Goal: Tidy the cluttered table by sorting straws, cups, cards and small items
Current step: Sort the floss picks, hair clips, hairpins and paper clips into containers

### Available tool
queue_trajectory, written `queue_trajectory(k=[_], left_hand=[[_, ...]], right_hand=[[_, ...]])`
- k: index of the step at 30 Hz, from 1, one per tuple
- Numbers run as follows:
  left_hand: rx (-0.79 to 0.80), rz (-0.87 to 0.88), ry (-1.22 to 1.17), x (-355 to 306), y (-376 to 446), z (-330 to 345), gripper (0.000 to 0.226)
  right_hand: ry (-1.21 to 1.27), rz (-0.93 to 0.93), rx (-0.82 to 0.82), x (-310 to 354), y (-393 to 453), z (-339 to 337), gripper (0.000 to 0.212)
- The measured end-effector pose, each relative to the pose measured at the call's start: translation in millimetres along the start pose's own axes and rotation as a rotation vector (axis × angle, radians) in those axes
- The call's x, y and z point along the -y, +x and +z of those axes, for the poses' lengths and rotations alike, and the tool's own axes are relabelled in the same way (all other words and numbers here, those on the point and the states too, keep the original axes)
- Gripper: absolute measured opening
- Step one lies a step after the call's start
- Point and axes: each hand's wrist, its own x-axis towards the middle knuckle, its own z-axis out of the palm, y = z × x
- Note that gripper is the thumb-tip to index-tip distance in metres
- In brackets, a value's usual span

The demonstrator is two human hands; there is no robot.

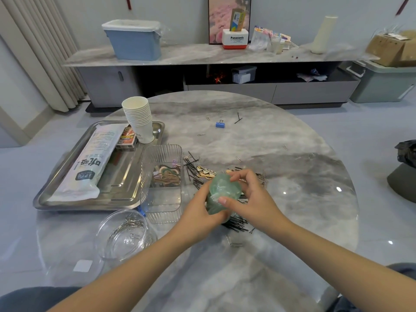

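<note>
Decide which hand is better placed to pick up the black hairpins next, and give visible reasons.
Probably the right hand: it only touches the top of the translucent green cup, while the left hand grips its side. The black hairpins lie just below the right hand.

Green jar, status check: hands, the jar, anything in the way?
Left hand and right hand both grip green jar, held above bobby pins. Nothing blocking.

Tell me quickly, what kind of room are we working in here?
Most likely a home living room: a round marble-look table, a long low media cabinet against the wall with a framed picture leaning on it, and floor-length curtains at the left.
</note>
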Motion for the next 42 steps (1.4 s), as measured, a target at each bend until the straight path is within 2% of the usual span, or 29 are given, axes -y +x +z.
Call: queue_trajectory(k=[4, 7, 13, 18, 23, 27, 28, 33, 38, 42], left_hand=[[-0.010, 0.010, -0.021, -2.2, 0.2, -0.2, 0.060], [-0.015, 0.050, -0.017, -7.1, -0.9, -0.5, 0.060], [-0.012, 0.076, 0.007, -4.5, 1.0, -2.9, 0.064], [0.016, 0.092, 0.034, -5.1, -1.0, -1.2, 0.065], [0.015, 0.029, 0.078, 3.5, 0.6, -2.5, 0.080], [-0.056, -0.003, 0.019, 5.4, 0.8, -1.9, 0.095], [-0.069, -0.002, 0.020, 5.4, 1.3, -2.2, 0.094], [-0.088, 0.048, 0.016, -2.7, -0.8, -1.9, 0.061], [-0.121, 0.093, 0.096, -6.4, -3.5, -0.4, 0.059], [-0.061, 0.141, 0.136, -12.6, -2.0, 0.2, 0.066]], right_hand=[[-0.276, -0.192, 0.000, 9.8, -3.2, -2.3, 0.056], [-0.329, -0.263, 0.011, 11.8, -2.8, -2.0, 0.061], [-0.312, -0.167, 0.059, 8.2, -3.1, -2.5, 0.065], [-0.365, -0.166, 0.063, 8.7, -3.3, -4.1, 0.066], [-0.395, -0.148, 0.054, 7.3, -2.3, -4.1, 0.064], [-0.440, -0.155, 0.078, 9.1, -1.3, -4.8, 0.063], [-0.443, -0.152, 0.082, 10.2, -1.1, -5.3, 0.062], [-0.473, -0.135, 0.068, 13.7, -0.3, -7.7, 0.060], [-0.548, -0.111, 0.017, 12.6, -0.1, -6.5, 0.058], [-0.542, -0.078, 0.065, 13.9, 0.7, -6.6, 0.061]])
